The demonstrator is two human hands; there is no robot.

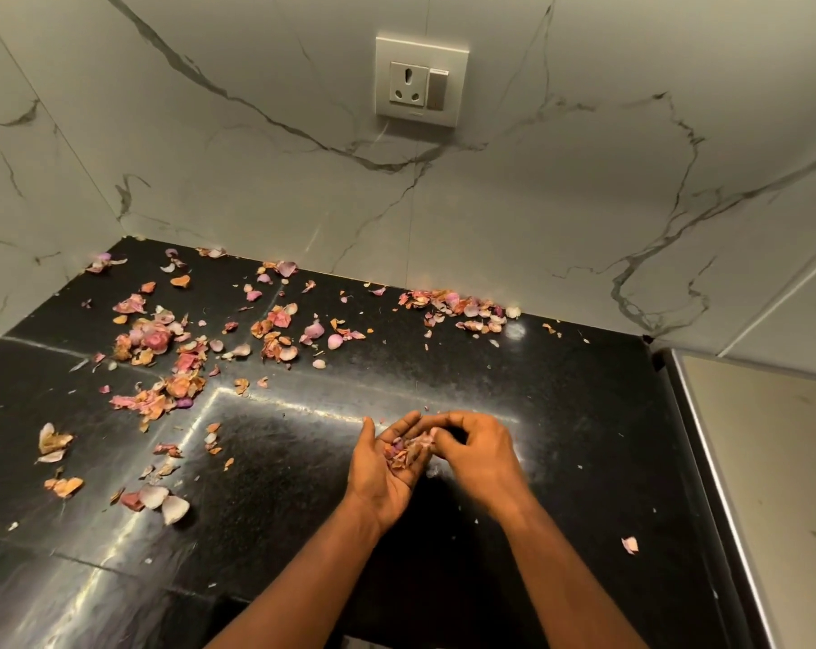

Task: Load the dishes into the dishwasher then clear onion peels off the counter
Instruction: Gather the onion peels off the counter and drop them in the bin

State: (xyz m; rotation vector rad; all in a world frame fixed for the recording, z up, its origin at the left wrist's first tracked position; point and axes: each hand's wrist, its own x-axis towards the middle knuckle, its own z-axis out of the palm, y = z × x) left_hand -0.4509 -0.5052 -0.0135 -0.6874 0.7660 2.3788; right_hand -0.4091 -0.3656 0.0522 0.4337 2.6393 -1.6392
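Note:
Pink and orange onion peels (162,348) lie scattered over the left and back of the black counter (279,484). My left hand (382,470) is held palm up over the counter's middle, cupping a small heap of peels (408,449). My right hand (476,454) is right beside it, fingers curled down over that heap at the left palm's edge. Another cluster of peels (462,309) sits along the back wall. A single peel (629,544) lies alone at the right front.
A marble-patterned wall (256,156) with a socket and switch (417,84) rises behind the counter. A corner wall closes the left side. To the right, a pale surface (771,461) with a metal rim adjoins the counter edge.

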